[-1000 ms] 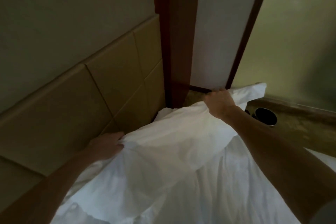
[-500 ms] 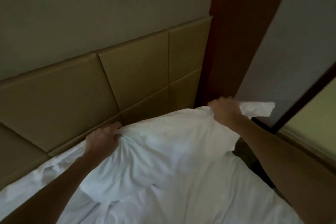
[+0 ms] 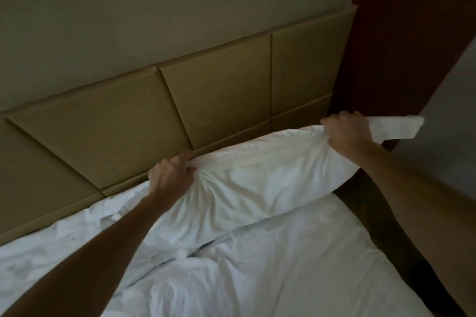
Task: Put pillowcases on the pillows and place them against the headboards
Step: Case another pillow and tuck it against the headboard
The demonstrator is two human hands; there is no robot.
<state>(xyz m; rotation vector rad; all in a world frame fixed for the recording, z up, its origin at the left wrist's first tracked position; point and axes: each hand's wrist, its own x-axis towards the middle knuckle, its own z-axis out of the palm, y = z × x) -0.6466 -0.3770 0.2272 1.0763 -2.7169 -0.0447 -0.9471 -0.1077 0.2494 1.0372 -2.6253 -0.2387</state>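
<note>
Both forearms (image 3: 98, 247) and hands (image 3: 170, 177) are bare.

A plain greenish wall (image 3: 128, 20) fills the top. At the right stands a dark red-brown wood panel (image 3: 399, 33), with a grey surface (image 3: 453, 110) beside it. Rumpled white bedding (image 3: 257, 278) covers the bed — dark floor (image 3: 360, 197) runs alongside.

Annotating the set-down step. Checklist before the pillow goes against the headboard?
1. Left hand grips the pillow at its top edge: ok.
2. Right hand grips the pillow's right corner: ok.
3. Case fully on: cannot tell; a loose pillowcase flap sticks out past the right hand.
4. Pillow touching the headboard: cannot tell; top edge near it, contact hidden.
5. Pillow over the sheet: not ok; right end looks past its edge.
6. Landing spot by the headboard: ok; only rumpled sheet shows.
</note>
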